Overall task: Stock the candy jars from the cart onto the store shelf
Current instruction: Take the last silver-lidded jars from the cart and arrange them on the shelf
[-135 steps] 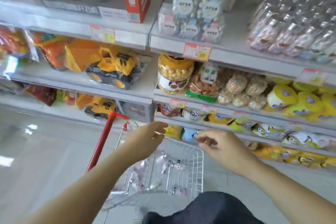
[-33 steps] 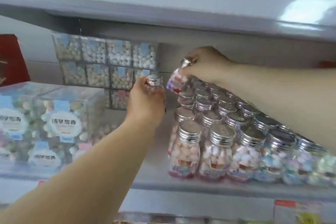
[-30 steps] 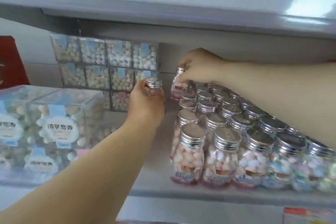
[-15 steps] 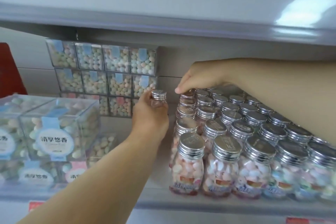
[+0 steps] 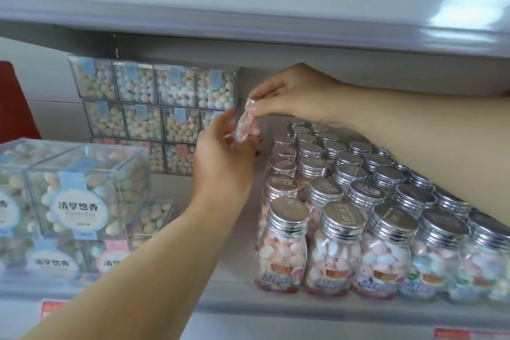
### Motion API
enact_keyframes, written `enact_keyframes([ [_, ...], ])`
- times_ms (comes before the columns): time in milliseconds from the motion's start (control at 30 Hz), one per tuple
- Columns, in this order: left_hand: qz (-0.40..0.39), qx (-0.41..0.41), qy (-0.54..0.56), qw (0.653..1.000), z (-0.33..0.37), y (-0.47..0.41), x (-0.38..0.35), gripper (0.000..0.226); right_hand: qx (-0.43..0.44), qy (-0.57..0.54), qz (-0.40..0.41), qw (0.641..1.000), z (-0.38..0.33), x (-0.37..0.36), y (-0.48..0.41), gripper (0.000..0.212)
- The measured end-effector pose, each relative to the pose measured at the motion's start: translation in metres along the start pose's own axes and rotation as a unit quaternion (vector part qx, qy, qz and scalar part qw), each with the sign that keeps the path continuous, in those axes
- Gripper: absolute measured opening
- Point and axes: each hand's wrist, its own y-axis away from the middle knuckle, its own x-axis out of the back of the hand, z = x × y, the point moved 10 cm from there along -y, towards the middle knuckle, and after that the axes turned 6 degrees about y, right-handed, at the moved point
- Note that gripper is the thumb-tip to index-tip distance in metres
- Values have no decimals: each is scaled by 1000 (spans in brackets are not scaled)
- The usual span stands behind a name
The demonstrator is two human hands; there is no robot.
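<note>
Both hands are on one jar (image 5: pixel 246 130), in the air just above and left of the back-left corner of the jar rows (image 5: pixel 345 201). The right hand (image 5: pixel 295 96) reaches in over the rows and pinches the jar's silver cap between thumb and fingertips. The left hand (image 5: pixel 220 165) comes up from below, left of the rows, fingers curled round the candy-filled body. The jar is tilted, cap up and slightly to the right, clear of the shelf (image 5: pixel 276 309). The rows stand upright, packed cap to cap on the shelf's right part. Well left of the rows sit clear boxes (image 5: pixel 85 193) of pastel candy, and behind-left of the rows a back stack (image 5: pixel 154 107) of smaller boxes.
</note>
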Motion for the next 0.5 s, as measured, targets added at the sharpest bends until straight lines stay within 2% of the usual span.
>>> enact_keyframes([
  [67,12,11,-16,1000,-6,-1,3,35,-13,-42,60,997,15,17,-2,13],
  [167,-25,97,14,995,-28,2,-5,22,-38,-48,97,993,33,28,-4,15],
  [300,-104,180,35,978,-42,16,-27,38,-78,73,48,993,43,12,-8,21],
  [367,-117,180,22,976,-37,19,-30,40,-97,130,6,987,49,-1,-8,23],
  [500,-135,161,-14,978,-31,21,-31,31,-111,170,-44,978,52,-13,-7,25],
])
